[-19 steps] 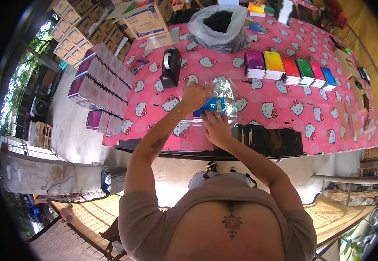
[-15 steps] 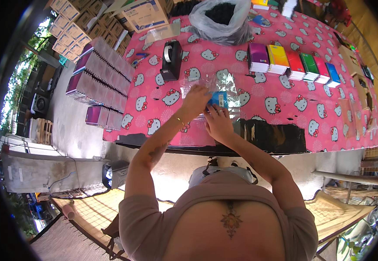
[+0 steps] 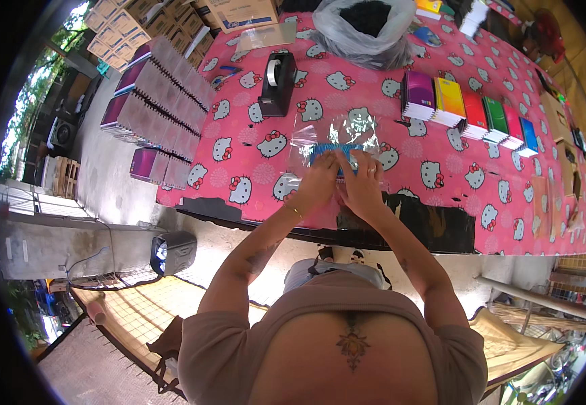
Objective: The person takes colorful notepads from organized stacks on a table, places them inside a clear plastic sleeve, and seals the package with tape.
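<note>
Near the front edge of the table a small blue notebook [image 3: 326, 148] lies on or in a clear plastic sheet [image 3: 360, 128], whose glossy folds spread out beyond it. My left hand [image 3: 320, 177] is curled over the near left part of the notebook. My right hand [image 3: 360, 185] bends over its near right part, with a ring on one finger. The two thumbs come close together between the hands. Much of the notebook and the near edge of the plastic are hidden under my fingers.
A black tape dispenser [image 3: 278, 84] stands beyond my left hand. Stacked spiral notebooks [image 3: 151, 111] are at the left, coloured notebook piles [image 3: 449, 101] at the right. Behind are a plastic bag [image 3: 367, 40] with black contents and cardboard boxes [image 3: 242, 12]. Pink patterned cloth [image 3: 434, 202] covers the table.
My right hand has moved up and right on the notebook, and my left hand has come down nearer me beside it. The blue notebook now shows as a wide strip beyond my fingers.
</note>
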Demonstrator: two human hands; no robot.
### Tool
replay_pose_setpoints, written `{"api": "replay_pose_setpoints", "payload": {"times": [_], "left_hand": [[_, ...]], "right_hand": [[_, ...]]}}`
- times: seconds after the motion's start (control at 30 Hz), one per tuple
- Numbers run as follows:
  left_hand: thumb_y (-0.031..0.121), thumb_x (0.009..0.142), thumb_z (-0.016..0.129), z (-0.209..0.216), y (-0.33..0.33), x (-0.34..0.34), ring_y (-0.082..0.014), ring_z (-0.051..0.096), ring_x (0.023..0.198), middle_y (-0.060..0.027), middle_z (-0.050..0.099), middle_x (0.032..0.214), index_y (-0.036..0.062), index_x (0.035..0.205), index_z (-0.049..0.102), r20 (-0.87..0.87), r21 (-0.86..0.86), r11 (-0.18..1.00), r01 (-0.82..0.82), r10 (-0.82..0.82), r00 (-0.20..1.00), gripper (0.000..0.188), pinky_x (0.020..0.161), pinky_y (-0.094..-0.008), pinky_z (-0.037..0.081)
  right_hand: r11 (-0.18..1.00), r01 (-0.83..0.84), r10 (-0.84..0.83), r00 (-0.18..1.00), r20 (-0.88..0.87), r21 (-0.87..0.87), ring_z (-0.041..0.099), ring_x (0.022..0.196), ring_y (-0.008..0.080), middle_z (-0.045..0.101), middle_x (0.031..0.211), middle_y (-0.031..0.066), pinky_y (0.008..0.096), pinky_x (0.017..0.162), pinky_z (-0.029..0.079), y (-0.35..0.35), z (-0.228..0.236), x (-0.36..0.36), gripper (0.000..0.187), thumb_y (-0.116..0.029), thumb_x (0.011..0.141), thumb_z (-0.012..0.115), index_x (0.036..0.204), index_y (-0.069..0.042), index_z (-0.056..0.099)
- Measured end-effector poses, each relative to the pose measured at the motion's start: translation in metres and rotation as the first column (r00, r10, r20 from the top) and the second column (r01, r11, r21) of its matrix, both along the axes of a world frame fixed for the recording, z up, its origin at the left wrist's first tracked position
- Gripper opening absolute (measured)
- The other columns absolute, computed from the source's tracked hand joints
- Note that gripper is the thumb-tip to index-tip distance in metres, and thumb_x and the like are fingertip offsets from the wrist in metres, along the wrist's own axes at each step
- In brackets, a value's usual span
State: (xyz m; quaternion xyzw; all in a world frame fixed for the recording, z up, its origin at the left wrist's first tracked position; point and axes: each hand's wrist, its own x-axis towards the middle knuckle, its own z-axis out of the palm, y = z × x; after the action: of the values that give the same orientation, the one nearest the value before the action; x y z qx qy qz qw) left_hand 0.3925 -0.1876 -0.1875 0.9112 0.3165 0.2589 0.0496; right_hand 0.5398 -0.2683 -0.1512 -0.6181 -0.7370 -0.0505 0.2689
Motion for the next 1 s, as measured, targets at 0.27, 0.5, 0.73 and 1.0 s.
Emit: {"api": "replay_pose_setpoints", "payload": {"times": [0.27,0.5,0.73,1.0], "left_hand": [[0.020,0.089,0.062,0.027,0.020,-0.006,-0.0405,0.056,0.122,-0.0250,0.058,0.130,-0.0044,0.120,0.059,0.081,-0.178,0.984,0.015,0.000,0.997,0.040,0.099,-0.0450,0.050],[0.019,0.090,0.063,-0.010,0.089,-0.092,-0.0383,0.064,0.104,-0.0227,0.064,0.115,0.0009,0.117,0.064,0.236,-0.016,0.921,-0.388,0.381,0.894,0.032,0.087,-0.0478,0.052],[0.025,0.087,0.074,0.036,0.225,-0.108,-0.0110,0.062,0.079,-0.0037,0.066,0.090,0.0088,0.101,0.070,0.260,-0.935,0.353,-0.006,0.700,0.665,0.022,0.066,-0.0297,0.049],[0.022,0.083,0.074,-0.029,0.185,-0.105,-0.0111,0.060,0.062,-0.0017,0.068,0.079,0.0068,0.094,0.072,0.528,-0.827,0.379,0.416,0.779,0.338,0.019,0.052,-0.0284,0.044]], "right_hand": [[0.994,-0.107,0.112,0.947,0.302,-0.033,0.061,0.107,0.0194,0.062,0.112,0.0065,0.0403,0.100,0.041,0.012,-0.033,0.019,0.038,-0.018,0.084,0.060,0.119,-0.004,0.063],[0.991,-0.126,0.112,0.958,0.263,0.035,0.062,0.104,0.0202,0.062,0.109,0.0054,0.0393,0.097,0.042,0.010,-0.026,0.020,0.036,-0.019,0.083,0.063,0.117,-0.005,0.065],[0.994,-0.107,0.107,0.963,0.247,-0.017,0.064,0.099,0.0210,0.061,0.105,0.0052,0.0398,0.096,0.043,0.009,-0.023,0.019,0.037,-0.021,0.082,0.067,0.116,-0.007,0.066],[0.993,-0.115,0.109,0.980,0.166,0.026,0.063,0.093,0.0211,0.062,0.103,0.0023,0.0403,0.093,0.044,0.009,-0.021,0.028,0.034,-0.023,0.082,0.069,0.113,-0.010,0.068]]}}
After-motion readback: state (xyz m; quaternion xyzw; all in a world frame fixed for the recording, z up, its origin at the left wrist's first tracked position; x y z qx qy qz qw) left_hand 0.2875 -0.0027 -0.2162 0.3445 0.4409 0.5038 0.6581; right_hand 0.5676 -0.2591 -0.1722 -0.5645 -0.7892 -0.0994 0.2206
